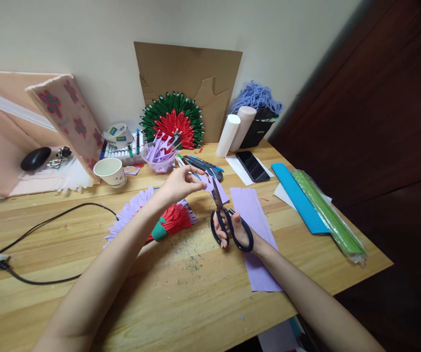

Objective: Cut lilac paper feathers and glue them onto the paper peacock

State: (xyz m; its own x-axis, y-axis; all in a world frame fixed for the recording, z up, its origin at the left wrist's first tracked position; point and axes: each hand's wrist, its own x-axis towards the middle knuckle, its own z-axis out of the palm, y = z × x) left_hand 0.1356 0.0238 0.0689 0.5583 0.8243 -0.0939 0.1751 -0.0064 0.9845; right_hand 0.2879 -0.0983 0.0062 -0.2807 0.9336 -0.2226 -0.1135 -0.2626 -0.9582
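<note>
My right hand (234, 230) was closed through the loops of one pair of black scissors (218, 200), blades pointing far. My left hand (179, 185) pinched one small purple scrap (208, 184) just left of the blades; my fingers hid most of it. One purple sheet (251, 210) lay on the counter (195, 288) under my right wrist, partly covered. One paper flower (171, 219) lay near my left forearm, half hidden by it. To the right lay two rolls, one blue (295, 196) and one green (325, 211). Far off stood two pale tubes (236, 129), one paper cup (110, 172) and one phone (252, 166). The markers (122, 152) were too blurred to count.
</note>
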